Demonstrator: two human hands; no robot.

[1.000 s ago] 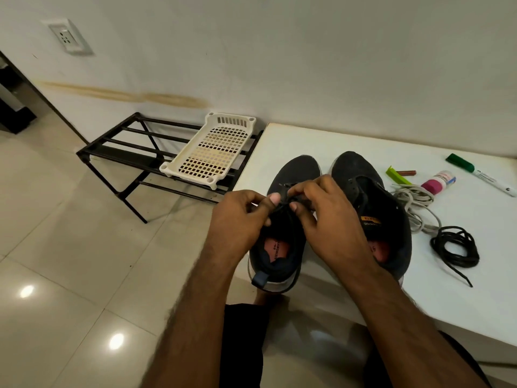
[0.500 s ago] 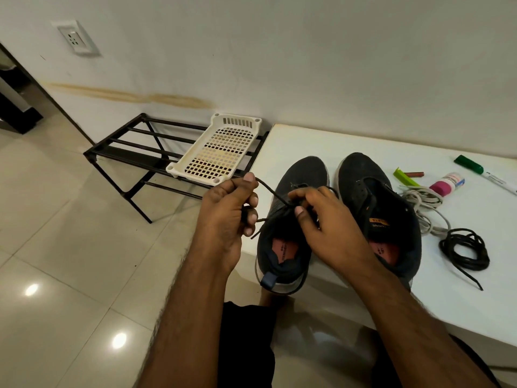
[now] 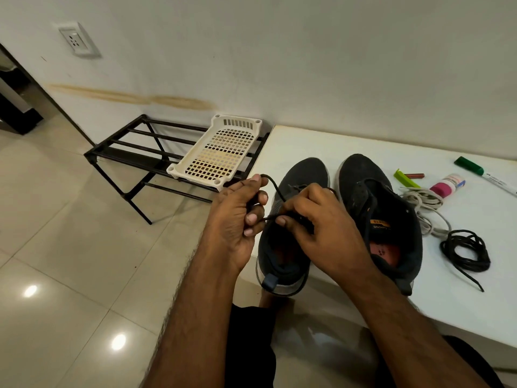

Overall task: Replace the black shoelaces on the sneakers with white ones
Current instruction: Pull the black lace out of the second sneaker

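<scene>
Gripping one black lace (image 3: pixel 275 189), both hands, left (image 3: pixel 237 219) and right (image 3: pixel 321 228), work over two sneakers (image 3: pixel 380 219).

The two sneakers (image 3: pixel 291 214) (image 3: pixel 372 208) are matt dark knit cloth, with reddish insoles inside. The black shoelace (image 3: pixel 275 189) caught between the fingers (image 3: pixel 253 218) of both hands looks like thin woven cord, as does the loose black lace coil (image 3: pixel 465 252) to the right of the fingers. Beside that coil, the white laces (image 3: pixel 428 203) look like flat dull fabric. The tabletop (image 3: pixel 461 292) is smooth white with a faint sheen. Left of the fingers lie glossy floor tiles (image 3: pixel 70 275), a matt black metal rack (image 3: pixel 134 155) and a cream plastic tray (image 3: pixel 221 155).
</scene>
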